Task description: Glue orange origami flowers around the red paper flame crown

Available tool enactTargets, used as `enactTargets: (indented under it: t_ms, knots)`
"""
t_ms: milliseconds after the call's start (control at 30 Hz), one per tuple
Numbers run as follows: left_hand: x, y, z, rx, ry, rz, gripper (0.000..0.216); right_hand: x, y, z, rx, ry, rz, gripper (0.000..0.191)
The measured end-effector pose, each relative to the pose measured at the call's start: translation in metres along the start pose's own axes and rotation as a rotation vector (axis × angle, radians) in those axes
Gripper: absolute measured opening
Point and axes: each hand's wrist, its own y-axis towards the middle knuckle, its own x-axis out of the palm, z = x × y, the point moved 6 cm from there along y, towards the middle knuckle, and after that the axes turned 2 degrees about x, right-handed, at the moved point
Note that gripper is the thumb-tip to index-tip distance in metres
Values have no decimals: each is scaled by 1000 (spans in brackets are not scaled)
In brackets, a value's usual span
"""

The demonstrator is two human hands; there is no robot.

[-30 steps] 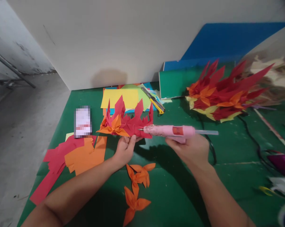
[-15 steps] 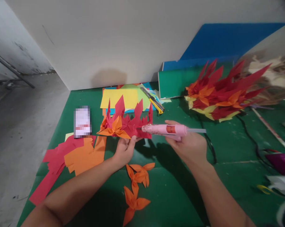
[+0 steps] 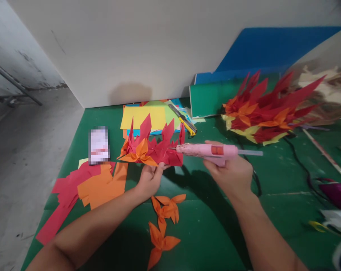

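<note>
My left hand [image 3: 151, 180] grips the lower edge of a red folded-paper crown [image 3: 160, 148], thumb in front and the other fingers mostly hidden behind. Tall red points rise along its top, and an orange paper flower [image 3: 140, 152] sits on its left part. In my right hand [image 3: 234, 177] is a pink glue gun [image 3: 210, 150], a clear glue stick poking from its back. Its nozzle points left, close to the crown's right part; whether it touches I cannot tell. Below the crown, several loose orange paper flowers [image 3: 161, 241] lie on the green table [image 3: 204, 229].
Red paper strips [image 3: 65, 188] and orange paper pieces [image 3: 101, 186] lie at the left, beside a blurred phone-like object [image 3: 99, 145]. Behind the crown are coloured sheets [image 3: 143, 114] and a box cutter [image 3: 183, 120]. A larger red paper piece [image 3: 266, 109] and a dark cord [image 3: 300, 162] are at the right.
My right hand has drawn the glue gun to the right, so its nozzle is farther from the crown's middle. The crown in my left hand has tilted slightly.
</note>
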Motion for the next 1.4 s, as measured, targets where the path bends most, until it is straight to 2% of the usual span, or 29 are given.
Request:
enactTargets:
  t_ms: [167,400,600,767,900,1067,1200,1367,1400]
  knots:
    - [-1,0,-5,0,-32,-11,38,6,-2,-7,-108,51,-39,28]
    - [-1,0,-2,0,-17,3,42,5,-1,-11,-176,-107,83,28]
    - [3,0,9,-9,18,0,48,6,2,1,-30,-89,24,31]
    - [0,0,1,-20,-13,22,48,6,0,11,89,-66,-36,25]
    - [-5,1,-8,-35,-89,77,43,9,-1,9,57,-29,-52,26]
    - [-5,2,-7,-27,-128,98,36,13,1,3,19,-43,-109,26]
    - [-5,2,-9,-23,-141,87,38,7,2,5,48,-15,-67,27]
    - [-8,3,-12,-74,-108,122,47,1,-3,29,212,154,120,36]
    - [-8,4,-12,-84,-104,126,48,4,-2,34,223,196,114,40]
